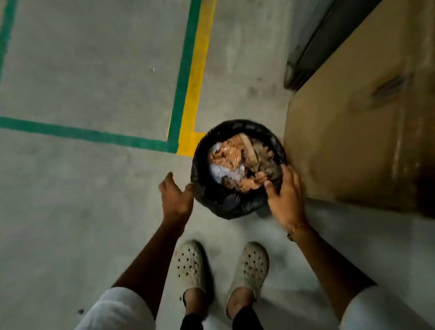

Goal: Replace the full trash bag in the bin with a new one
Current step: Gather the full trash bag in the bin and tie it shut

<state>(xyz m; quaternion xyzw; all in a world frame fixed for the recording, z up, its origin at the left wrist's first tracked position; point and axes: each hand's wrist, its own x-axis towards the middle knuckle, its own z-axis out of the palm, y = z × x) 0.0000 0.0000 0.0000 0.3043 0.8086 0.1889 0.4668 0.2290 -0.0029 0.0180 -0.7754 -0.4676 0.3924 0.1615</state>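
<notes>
Head view looks straight down on a round bin lined with a black plastic trash bag [238, 201], stuffed with crumpled brown paper and clear plastic waste [239, 164], standing on the grey concrete floor [88, 208] right against a big brown cardboard box [372, 133]. Right hand [285, 199] lies over the bag's rim, fingers spread, thumb hooked inside the edge. Left hand [175, 194] is open, fingertips just at the bag's left side, holding nothing. Pale perforated clogs [191, 265] stand just behind the bin.
</notes>
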